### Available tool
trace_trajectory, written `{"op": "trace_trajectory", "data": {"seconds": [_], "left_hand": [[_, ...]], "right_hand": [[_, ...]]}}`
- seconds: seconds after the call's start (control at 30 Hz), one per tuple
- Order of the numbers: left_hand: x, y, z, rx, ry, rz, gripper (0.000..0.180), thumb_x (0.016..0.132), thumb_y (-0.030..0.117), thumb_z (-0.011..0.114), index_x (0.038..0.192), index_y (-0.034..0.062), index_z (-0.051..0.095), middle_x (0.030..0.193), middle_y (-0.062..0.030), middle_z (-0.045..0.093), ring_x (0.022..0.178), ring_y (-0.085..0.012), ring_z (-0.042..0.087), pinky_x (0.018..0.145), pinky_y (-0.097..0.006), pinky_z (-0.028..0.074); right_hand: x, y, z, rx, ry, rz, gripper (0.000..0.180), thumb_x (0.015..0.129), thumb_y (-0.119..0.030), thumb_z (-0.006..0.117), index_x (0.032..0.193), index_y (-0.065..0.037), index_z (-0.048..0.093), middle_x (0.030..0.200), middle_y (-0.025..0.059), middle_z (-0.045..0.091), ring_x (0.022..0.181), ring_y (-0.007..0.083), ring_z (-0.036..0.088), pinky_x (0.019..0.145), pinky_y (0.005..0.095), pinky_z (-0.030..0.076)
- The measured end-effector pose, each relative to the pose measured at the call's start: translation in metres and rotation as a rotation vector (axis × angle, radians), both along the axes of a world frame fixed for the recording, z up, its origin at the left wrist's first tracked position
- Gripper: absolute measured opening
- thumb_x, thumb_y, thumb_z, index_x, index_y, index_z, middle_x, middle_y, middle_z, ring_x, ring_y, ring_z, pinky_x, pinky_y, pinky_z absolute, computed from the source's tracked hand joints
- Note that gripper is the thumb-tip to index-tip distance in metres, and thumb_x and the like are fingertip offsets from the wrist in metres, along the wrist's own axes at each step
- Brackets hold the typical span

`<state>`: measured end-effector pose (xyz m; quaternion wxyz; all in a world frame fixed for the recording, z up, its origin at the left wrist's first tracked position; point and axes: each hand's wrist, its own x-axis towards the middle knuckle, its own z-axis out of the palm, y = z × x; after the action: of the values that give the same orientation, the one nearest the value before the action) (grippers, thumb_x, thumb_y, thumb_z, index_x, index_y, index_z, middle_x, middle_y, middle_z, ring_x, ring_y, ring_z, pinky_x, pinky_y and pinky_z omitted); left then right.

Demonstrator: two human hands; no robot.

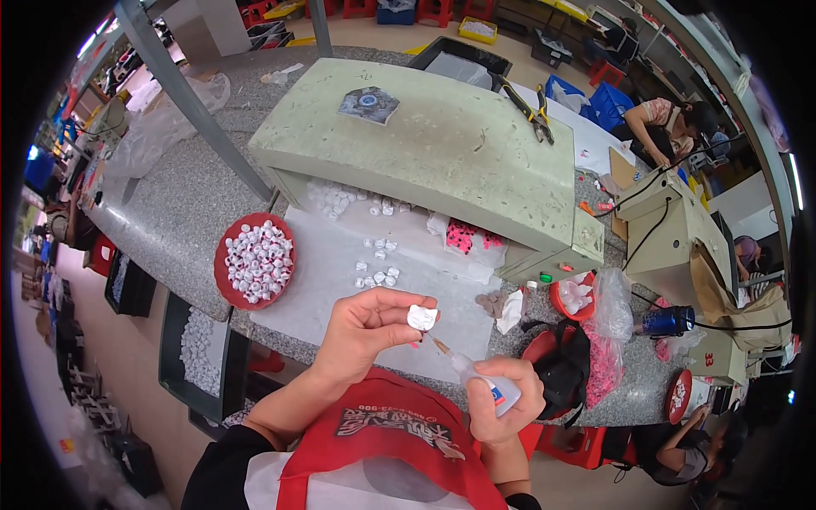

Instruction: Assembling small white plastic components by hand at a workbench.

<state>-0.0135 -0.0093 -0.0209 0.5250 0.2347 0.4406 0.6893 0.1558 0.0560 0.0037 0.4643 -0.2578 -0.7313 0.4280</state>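
Observation:
Pinched between the thumb and fingers of my left hand (361, 331) is a small white rounded piece (422, 318). My right hand (514, 393) is wrapped round a translucent squeeze bottle (464, 365) with a narrow pointed tip. That tip points up and left, close under the white piece; whether they touch I cannot tell. Just beyond my hands, several small white pieces (378, 279) lie in loose groups on a white paper sheet (327, 263). To the left stands a red bowl (223, 285) heaped with white pieces that carry dark pink parts.
A pale green metal cabinet (425, 127) spans the far side, with pliers (537, 119) on top and white and pink pieces beneath. Right are a red bowl (557, 297) and a black bag (565, 370). A dark green bin (170, 340) sits lower left. Other people work at the right.

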Motion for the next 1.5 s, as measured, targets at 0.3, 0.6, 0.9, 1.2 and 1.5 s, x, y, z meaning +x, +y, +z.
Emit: {"op": "trace_trajectory", "data": {"seconds": [0.3,0.6,0.9,1.2,1.5], "left_hand": [[-0.017,-0.004,-0.031,-0.057,0.078,0.140,0.031,0.072,-0.011,0.057,0.101,-0.0040,0.053,0.102,-0.0169,0.059,0.093,-0.0230,0.059,0.080,-0.030,0.048],[-0.013,-0.004,-0.041,-0.099,0.052,0.164,0.031,0.072,-0.010,0.058,0.102,-0.0032,0.054,0.102,-0.0147,0.059,0.091,-0.0203,0.059,0.079,-0.028,0.048],[0.001,-0.005,-0.033,-0.091,0.137,0.153,0.030,0.073,-0.012,0.056,0.102,-0.0033,0.054,0.102,-0.0162,0.058,0.091,-0.0223,0.060,0.077,-0.029,0.050],[0.013,-0.004,-0.020,0.073,0.273,0.039,0.024,0.077,-0.011,0.054,0.101,-0.0042,0.056,0.110,-0.0147,0.053,0.095,-0.0170,0.056,0.078,-0.026,0.049],[0.018,-0.007,-0.005,0.066,0.108,0.059,0.028,0.077,-0.012,0.053,0.103,-0.0026,0.057,0.108,-0.0150,0.054,0.095,-0.0200,0.056,0.082,-0.027,0.048]], "right_hand": [[-0.011,0.047,-0.095,-1.005,0.131,-0.005,0.015,0.069,-0.007,0.059,0.081,0.000,0.052,0.065,0.0053,0.055,0.052,0.0109,0.051,0.048,0.0242,0.047],[-0.023,0.035,-0.295,-0.220,-0.832,0.004,0.022,0.067,-0.018,0.064,0.086,-0.006,0.061,0.078,0.0128,0.060,0.075,0.0298,0.060,0.068,0.0351,0.047],[-0.028,0.032,-0.071,-0.849,-0.095,0.221,0.007,0.074,0.000,0.063,0.079,0.001,0.059,0.071,0.0033,0.058,0.055,0.0064,0.052,0.047,0.0180,0.041],[-0.022,0.017,-0.029,-0.523,-0.137,0.138,0.010,0.070,0.001,0.067,0.078,0.001,0.061,0.071,0.0027,0.059,0.059,0.0050,0.051,0.050,0.0168,0.039],[-0.025,0.012,-0.028,-0.452,-0.035,0.177,0.014,0.070,0.002,0.068,0.083,-0.001,0.062,0.073,0.0031,0.060,0.065,0.0059,0.054,0.056,0.0190,0.043]]}}
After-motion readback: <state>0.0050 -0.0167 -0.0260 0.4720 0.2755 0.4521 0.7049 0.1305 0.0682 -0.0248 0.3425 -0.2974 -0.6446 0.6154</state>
